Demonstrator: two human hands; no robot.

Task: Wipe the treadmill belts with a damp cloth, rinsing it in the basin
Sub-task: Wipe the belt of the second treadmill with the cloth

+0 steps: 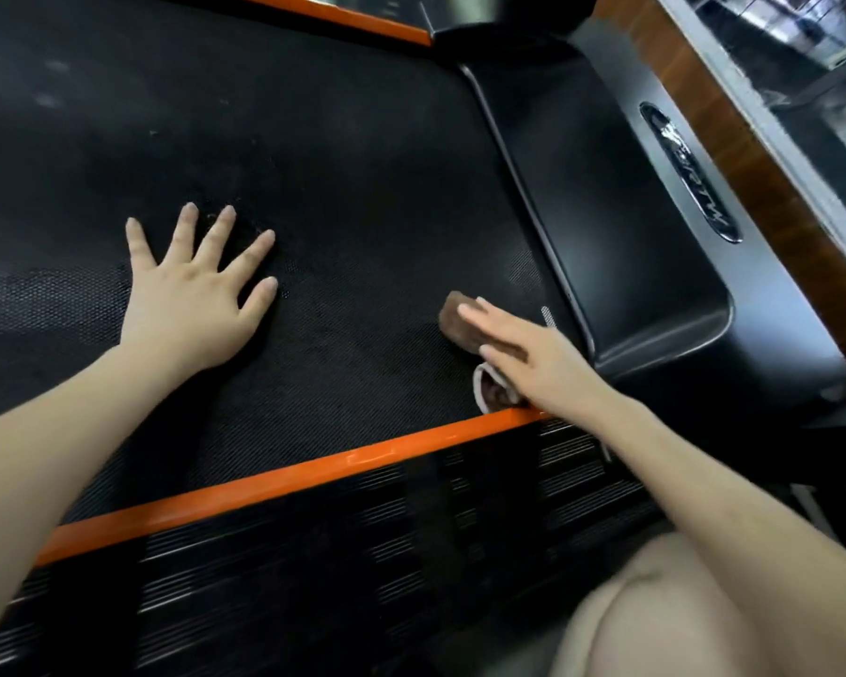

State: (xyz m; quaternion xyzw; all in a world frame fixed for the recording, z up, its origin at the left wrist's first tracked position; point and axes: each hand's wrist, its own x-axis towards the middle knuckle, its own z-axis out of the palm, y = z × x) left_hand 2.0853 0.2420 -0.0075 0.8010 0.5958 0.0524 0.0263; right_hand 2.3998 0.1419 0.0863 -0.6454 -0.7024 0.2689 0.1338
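The black textured treadmill belt point(352, 197) fills the middle of the head view. My left hand point(191, 295) lies flat on it with fingers spread wide. A folded brown cloth with a pale edge point(457, 317) sits on the belt near its right end, close to the orange side strip point(274, 481). My right hand point(523, 354) presses down on the cloth with straight fingers, covering most of it. No basin is in view.
The black motor cover point(621, 237) with a chrome badge point(689, 173) rises just right of the cloth. A ribbed black side rail point(313, 554) runs along the near edge. A wood-trimmed ledge point(753, 153) stands at far right. My knee point(665, 613) is at bottom right.
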